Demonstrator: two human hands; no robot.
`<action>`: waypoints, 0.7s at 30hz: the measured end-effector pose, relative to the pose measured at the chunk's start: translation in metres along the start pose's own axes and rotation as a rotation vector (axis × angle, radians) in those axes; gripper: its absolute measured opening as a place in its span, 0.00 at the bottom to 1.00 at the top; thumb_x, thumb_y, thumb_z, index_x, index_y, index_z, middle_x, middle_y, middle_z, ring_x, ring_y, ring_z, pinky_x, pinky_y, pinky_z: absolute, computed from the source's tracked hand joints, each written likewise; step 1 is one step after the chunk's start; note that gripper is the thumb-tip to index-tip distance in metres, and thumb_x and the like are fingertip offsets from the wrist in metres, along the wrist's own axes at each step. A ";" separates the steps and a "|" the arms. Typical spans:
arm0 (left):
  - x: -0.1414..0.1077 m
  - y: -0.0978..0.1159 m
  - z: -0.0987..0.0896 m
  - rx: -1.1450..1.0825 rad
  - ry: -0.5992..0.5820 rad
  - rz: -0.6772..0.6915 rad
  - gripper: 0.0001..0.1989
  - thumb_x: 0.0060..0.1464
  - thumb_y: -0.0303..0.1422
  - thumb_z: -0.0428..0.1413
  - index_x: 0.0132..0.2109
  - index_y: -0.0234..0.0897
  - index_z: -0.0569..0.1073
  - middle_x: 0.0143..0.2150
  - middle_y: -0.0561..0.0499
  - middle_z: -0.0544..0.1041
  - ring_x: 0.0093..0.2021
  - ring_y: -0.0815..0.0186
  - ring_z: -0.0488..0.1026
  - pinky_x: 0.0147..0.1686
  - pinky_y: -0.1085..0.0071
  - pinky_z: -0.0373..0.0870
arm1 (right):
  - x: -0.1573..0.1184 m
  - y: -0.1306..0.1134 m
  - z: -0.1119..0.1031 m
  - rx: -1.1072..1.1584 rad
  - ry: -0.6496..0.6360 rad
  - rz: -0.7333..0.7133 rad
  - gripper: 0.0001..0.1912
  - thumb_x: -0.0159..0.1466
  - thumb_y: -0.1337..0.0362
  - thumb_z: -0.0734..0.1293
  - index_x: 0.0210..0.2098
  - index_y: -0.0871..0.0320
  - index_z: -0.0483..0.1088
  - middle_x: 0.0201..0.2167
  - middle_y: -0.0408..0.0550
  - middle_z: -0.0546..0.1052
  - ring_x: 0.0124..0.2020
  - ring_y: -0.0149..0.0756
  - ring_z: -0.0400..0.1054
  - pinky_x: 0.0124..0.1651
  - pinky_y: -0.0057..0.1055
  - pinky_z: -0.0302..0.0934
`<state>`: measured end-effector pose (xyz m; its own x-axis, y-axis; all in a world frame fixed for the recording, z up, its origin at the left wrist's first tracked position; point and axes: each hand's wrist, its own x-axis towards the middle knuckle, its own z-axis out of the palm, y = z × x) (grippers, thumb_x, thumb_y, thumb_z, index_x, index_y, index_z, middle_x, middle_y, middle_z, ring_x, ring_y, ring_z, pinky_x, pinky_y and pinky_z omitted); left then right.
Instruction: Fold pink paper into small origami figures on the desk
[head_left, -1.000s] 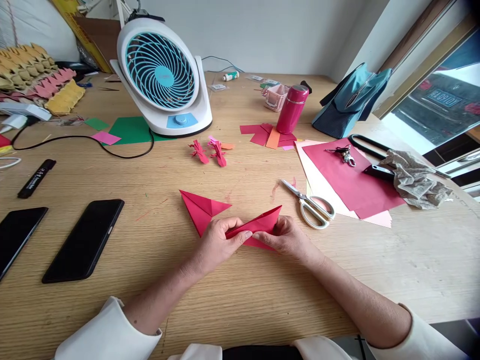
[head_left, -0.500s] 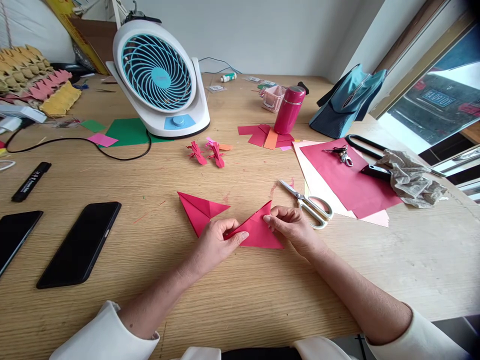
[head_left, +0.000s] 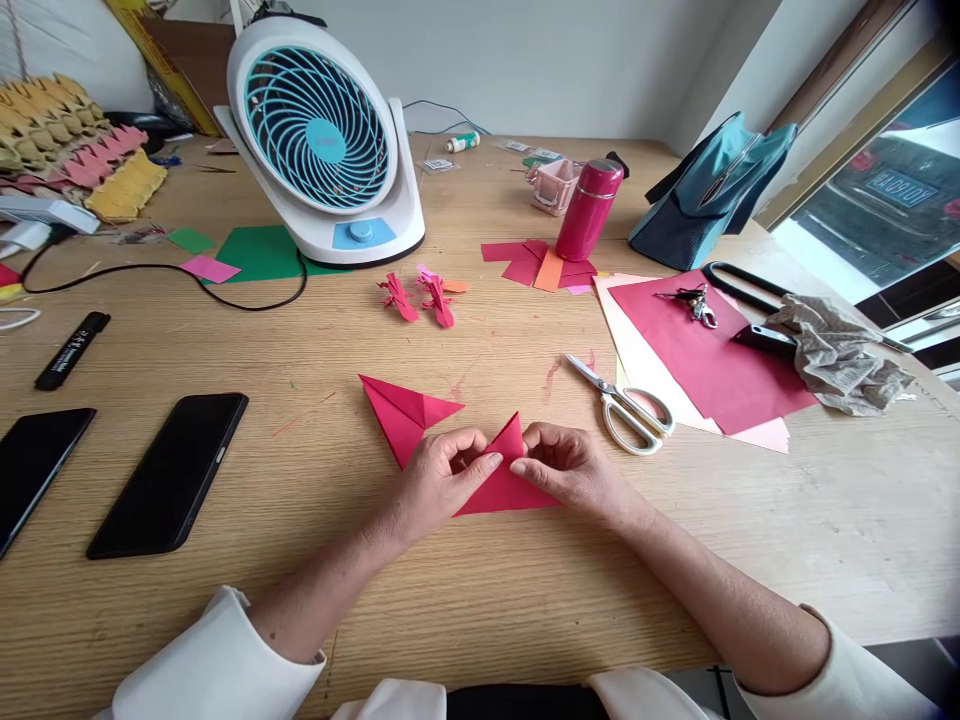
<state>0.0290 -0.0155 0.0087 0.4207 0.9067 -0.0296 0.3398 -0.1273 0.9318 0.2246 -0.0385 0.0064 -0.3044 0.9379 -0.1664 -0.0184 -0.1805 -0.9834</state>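
Observation:
Between my hands is a folded piece of red paper (head_left: 504, 488), its pointed corner standing up and its long edge toward me. My left hand (head_left: 442, 478) pinches the paper's left side between thumb and fingers. On the other side my right hand (head_left: 566, 465) is closed on the paper near the raised corner, its thumb on the front. A second red folded paper (head_left: 397, 412), creased into triangles, lies on the table beyond my left hand and is partly covered by it. White-handled scissors (head_left: 626, 405) lie to the right of my right hand.
Two small red folded-paper figures (head_left: 416, 298) lie ahead. Behind them stand a white fan (head_left: 375, 232) and a pink flask (head_left: 589, 210). Paper sheets (head_left: 712, 350) with keys (head_left: 697, 303) are on the right. Two phones (head_left: 169, 475) and a black marker (head_left: 73, 350) lie left.
My hands have come closer together on the red paper. Its raised corner has shifted left and now stands between my fingertips. The view has tilted slightly.

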 end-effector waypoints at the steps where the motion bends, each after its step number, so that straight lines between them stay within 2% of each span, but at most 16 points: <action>1: 0.000 0.000 0.001 -0.011 0.019 0.006 0.15 0.57 0.39 0.56 0.25 0.37 0.65 0.22 0.58 0.59 0.23 0.72 0.56 0.24 0.75 0.53 | 0.000 -0.001 0.000 -0.031 -0.015 0.002 0.21 0.54 0.48 0.76 0.30 0.59 0.70 0.26 0.42 0.72 0.26 0.29 0.61 0.29 0.27 0.56; 5: 0.000 -0.001 0.003 -0.029 0.023 0.008 0.15 0.57 0.38 0.56 0.25 0.37 0.65 0.22 0.58 0.61 0.24 0.72 0.57 0.24 0.75 0.54 | -0.001 -0.001 -0.001 -0.170 -0.014 -0.029 0.21 0.58 0.49 0.74 0.26 0.59 0.69 0.23 0.40 0.67 0.25 0.27 0.56 0.27 0.26 0.51; 10: -0.001 0.001 0.003 -0.023 0.023 0.041 0.13 0.58 0.36 0.56 0.27 0.36 0.68 0.23 0.57 0.64 0.24 0.72 0.59 0.25 0.75 0.55 | -0.003 -0.001 -0.002 -0.269 -0.037 -0.055 0.20 0.61 0.49 0.72 0.26 0.59 0.68 0.23 0.40 0.67 0.25 0.28 0.55 0.28 0.27 0.50; 13: -0.001 0.002 0.001 -0.027 0.056 0.030 0.17 0.59 0.37 0.55 0.24 0.36 0.66 0.21 0.57 0.60 0.24 0.72 0.57 0.25 0.74 0.54 | -0.003 -0.001 -0.006 -0.253 -0.068 -0.017 0.21 0.61 0.49 0.72 0.26 0.59 0.67 0.21 0.38 0.63 0.24 0.27 0.52 0.26 0.27 0.46; 15: 0.000 0.002 -0.002 -0.081 0.071 0.007 0.18 0.62 0.40 0.53 0.25 0.36 0.69 0.22 0.56 0.64 0.25 0.70 0.60 0.27 0.74 0.57 | -0.002 -0.002 -0.008 -0.191 -0.073 0.033 0.22 0.60 0.47 0.72 0.25 0.59 0.66 0.20 0.37 0.61 0.23 0.26 0.49 0.25 0.27 0.44; 18: 0.001 0.001 -0.006 -0.234 0.154 -0.010 0.19 0.64 0.44 0.50 0.35 0.37 0.77 0.32 0.51 0.76 0.35 0.65 0.72 0.36 0.73 0.67 | 0.002 -0.003 -0.011 -0.012 0.081 0.087 0.25 0.57 0.43 0.73 0.24 0.58 0.65 0.19 0.38 0.62 0.21 0.26 0.50 0.24 0.26 0.43; 21: 0.001 0.001 -0.010 -0.342 0.277 -0.021 0.19 0.64 0.46 0.50 0.41 0.38 0.78 0.40 0.48 0.80 0.43 0.62 0.75 0.42 0.71 0.69 | 0.006 -0.004 -0.011 0.186 0.242 0.084 0.25 0.55 0.43 0.74 0.24 0.57 0.65 0.20 0.39 0.65 0.21 0.26 0.52 0.24 0.26 0.47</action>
<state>0.0211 -0.0106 0.0128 0.1596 0.9872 0.0052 0.0286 -0.0099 0.9995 0.2337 -0.0292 0.0084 -0.0766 0.9567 -0.2808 -0.1830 -0.2903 -0.9393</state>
